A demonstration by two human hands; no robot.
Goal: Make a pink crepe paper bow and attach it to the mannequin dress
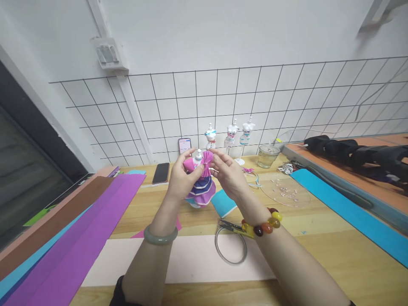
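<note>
A small white dress-form mannequin (198,155) stands in front of me, wearing a tiered skirt (204,191) of purple and dark blue paper-like layers with white edges. At its chest sits a pink pleated bow (207,160). My left hand (182,176) is closed on the left side of the mannequin's top, its thumb pressed against the bow's middle. My right hand (230,173) has its fingers curled at the bow's right edge, pinching that side. Its fingertips are partly hidden. A turquoise sheet (225,203) lies beside the skirt.
Small scissors (234,227) and a wire ring (231,262) lie under my right wrist, by a pale pink strip (191,259). Purple sheets (95,238) line the left. Behind stand several white mannequins (247,131), a phone (161,173) and a glass (267,156). Loose gems lie on a round plate (270,196).
</note>
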